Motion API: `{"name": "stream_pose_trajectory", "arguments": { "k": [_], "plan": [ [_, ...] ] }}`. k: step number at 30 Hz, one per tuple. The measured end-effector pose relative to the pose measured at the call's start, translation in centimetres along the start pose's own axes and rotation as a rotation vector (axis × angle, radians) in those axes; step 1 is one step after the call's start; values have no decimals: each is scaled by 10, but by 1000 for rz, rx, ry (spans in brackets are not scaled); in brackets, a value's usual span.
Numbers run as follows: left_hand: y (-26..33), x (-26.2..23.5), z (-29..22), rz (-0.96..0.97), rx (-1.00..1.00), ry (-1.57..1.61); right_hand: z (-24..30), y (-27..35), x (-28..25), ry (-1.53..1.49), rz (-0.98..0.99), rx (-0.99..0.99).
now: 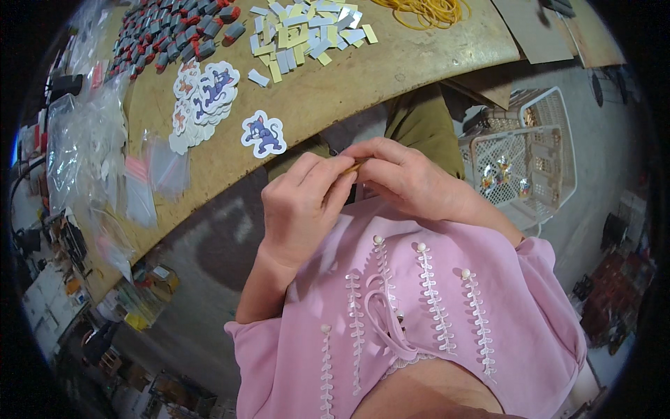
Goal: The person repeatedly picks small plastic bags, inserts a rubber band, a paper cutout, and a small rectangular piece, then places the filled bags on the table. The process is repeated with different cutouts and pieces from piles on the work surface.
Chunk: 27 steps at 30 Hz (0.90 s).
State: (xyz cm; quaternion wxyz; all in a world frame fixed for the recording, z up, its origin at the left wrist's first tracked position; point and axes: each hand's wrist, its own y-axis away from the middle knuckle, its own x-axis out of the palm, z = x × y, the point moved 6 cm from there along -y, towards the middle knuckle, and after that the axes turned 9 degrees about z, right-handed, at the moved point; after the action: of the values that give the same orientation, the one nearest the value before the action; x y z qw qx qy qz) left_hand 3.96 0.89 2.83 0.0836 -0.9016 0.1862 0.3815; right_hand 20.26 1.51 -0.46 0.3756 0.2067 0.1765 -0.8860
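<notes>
My left hand (296, 202) and my right hand (412, 178) meet in front of my chest, just off the table's near edge. The fingertips of both are pinched together on a small yellowish-brown strip (356, 168). Most of it is hidden by my fingers, so its kind does not show. Closest to my left hand on the table lies a single cat cut-out (264, 134), white-edged with a blue-purple cartoon figure. A loose stack of similar cut-outs (213, 91) is farther left, some with orange figures.
The worn tabletop (349, 94) also bears dark grey blocks with red wire (178, 35), pale yellow and white pads (300, 35), and yellow bands (426, 10). Clear plastic bags (164, 167) lie along its left side. White plastic baskets (551, 160) stand on the floor at right.
</notes>
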Motion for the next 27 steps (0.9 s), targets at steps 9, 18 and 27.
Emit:
{"name": "stream_pose_trajectory", "arguments": {
  "k": [9,18,27],
  "plan": [
    [-1,1,-4,-37,151,-23,-3,1,-1,5,6,-9],
    [2,22,15,330,69,-255,6,-2,7,-5,62,-79],
    [-1,-18,15,95,80,165,-2,-1,-12,-36,9,60]
  ]
}}
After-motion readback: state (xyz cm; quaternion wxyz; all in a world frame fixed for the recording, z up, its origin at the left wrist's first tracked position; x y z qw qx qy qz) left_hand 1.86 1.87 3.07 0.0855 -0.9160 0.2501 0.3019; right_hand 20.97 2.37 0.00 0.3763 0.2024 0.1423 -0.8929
